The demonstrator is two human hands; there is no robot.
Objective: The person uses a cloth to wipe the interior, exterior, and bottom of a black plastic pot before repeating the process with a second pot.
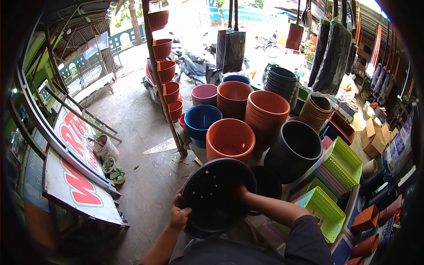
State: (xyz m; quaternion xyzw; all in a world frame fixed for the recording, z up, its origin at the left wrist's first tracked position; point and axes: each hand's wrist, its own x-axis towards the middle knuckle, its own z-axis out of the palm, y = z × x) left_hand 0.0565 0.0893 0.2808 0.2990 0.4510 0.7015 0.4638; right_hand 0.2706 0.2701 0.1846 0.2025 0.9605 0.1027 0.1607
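A large black plant pot (207, 212) is tilted towards me, with several drainage holes showing light through its base. My left hand (179, 215) is closed on its left rim, thumb on the inner side. My right hand (242, 194) reaches inside the pot near its right wall; the fingers are lost in the dark interior, so what they touch cannot be made out. Just beyond the pot stands an orange pot stack (230, 137). Another black pot (267, 183) sits to the right, partly behind my right forearm.
Stacked pots surround the work: blue (203, 119), terracotta (267, 110) and tall black (300, 145). Green baskets (324, 216) lie at right. A wooden post (163, 79) carries hanging pots. A signboard (79, 185) leans at left. Wrapped goods (333, 57) hang overhead.
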